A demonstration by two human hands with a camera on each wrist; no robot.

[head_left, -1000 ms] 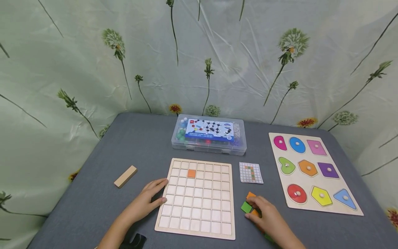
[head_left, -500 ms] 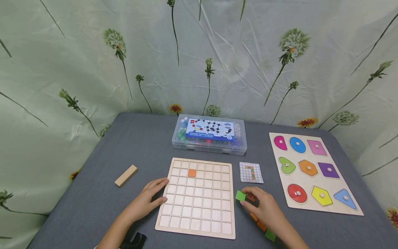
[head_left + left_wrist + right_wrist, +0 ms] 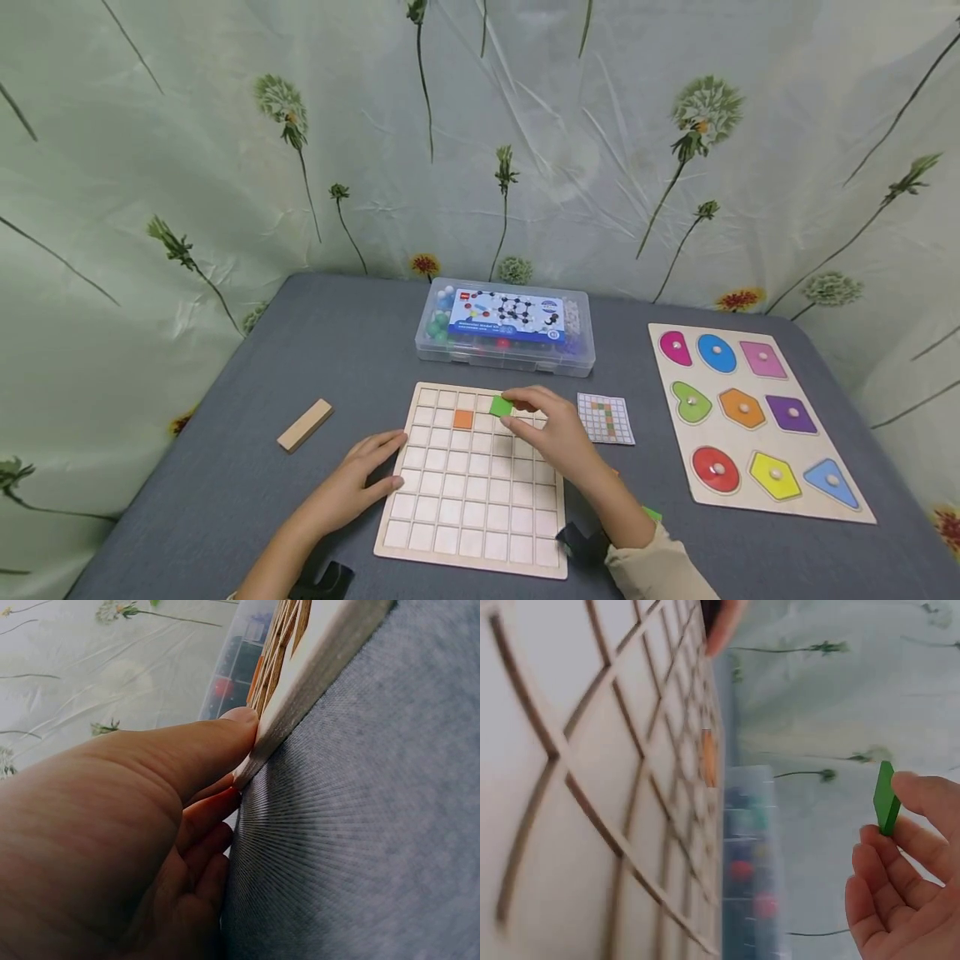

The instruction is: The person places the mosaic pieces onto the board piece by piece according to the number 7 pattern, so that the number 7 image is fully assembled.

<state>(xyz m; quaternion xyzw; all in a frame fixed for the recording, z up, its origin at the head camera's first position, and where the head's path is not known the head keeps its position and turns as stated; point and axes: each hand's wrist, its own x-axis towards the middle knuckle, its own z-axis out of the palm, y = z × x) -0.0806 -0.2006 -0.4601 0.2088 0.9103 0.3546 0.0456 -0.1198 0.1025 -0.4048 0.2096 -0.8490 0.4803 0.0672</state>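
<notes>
A wooden grid board [image 3: 468, 483] lies flat on the table, with an orange square tile [image 3: 462, 419] in one of its upper cells. My left hand [image 3: 348, 483] touches the board's left edge with thumb and fingertips; the wrist view shows the thumb [image 3: 217, 746] against the wooden rim. Above the board's upper right part, my right hand [image 3: 551, 429] pinches a green square tile [image 3: 501, 406] between thumb and fingers. In the right wrist view this green tile [image 3: 886, 799] is thin and held clear of the grid. A small printed pattern card [image 3: 606, 418] lies right of the board.
A clear molecular model kit box [image 3: 504, 325] stands behind the board. At the right lies a shape puzzle board [image 3: 757, 421] with knobbed pieces. A wooden block [image 3: 303, 425] lies at the left. Another green tile [image 3: 652, 514] shows partly beside my right forearm.
My right hand has picked the green tile from the loose tiles at the right and carried it up and left over the board. The left hand has stayed put.
</notes>
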